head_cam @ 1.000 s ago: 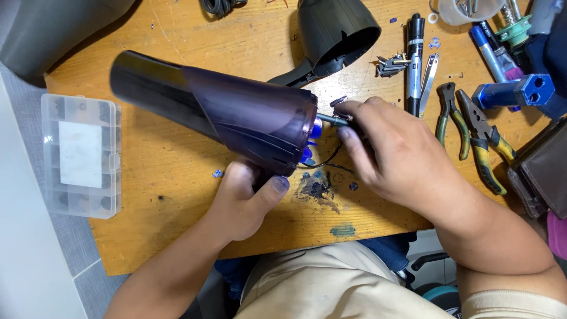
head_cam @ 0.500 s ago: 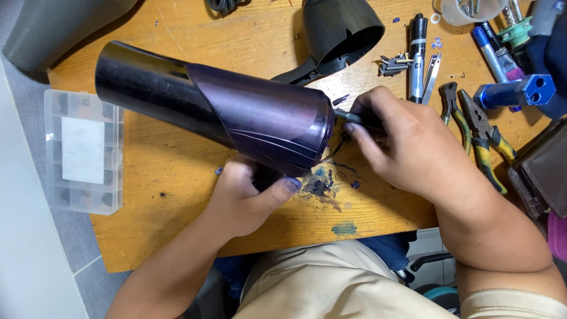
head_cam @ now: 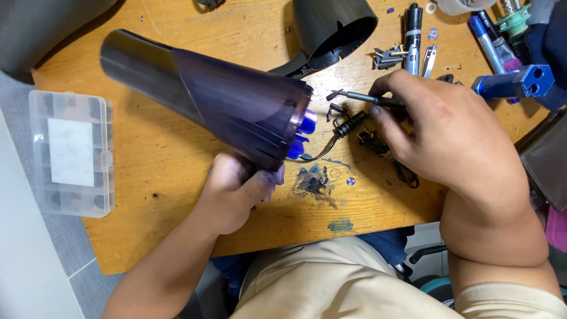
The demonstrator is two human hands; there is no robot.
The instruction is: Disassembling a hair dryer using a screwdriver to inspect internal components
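Note:
My left hand [head_cam: 236, 189] grips a dark purple hair-dryer housing [head_cam: 212, 100] from below and holds it tilted above the wooden table [head_cam: 177, 171], its narrow nozzle pointing up-left. Blue parts [head_cam: 302, 133] stick out of its wide open end. My right hand [head_cam: 443, 136] holds a thin dark tool [head_cam: 360, 97] whose tip points left, a short way to the right of the housing's open end. A black cord [head_cam: 345, 127] runs from the housing across the table under that hand.
A clear plastic compartment box [head_cam: 72, 153] lies at the left table edge. A black dryer shell part [head_cam: 333, 26] rests at the top. Pliers, pens, a blue tool handle [head_cam: 511, 82] and small metal parts [head_cam: 387, 58] crowd the top right. Paint stains [head_cam: 313, 180] mark the wood.
My right hand has drawn the tool out and away to the right of the housing's open end. The housing swung so its open end and blue parts show.

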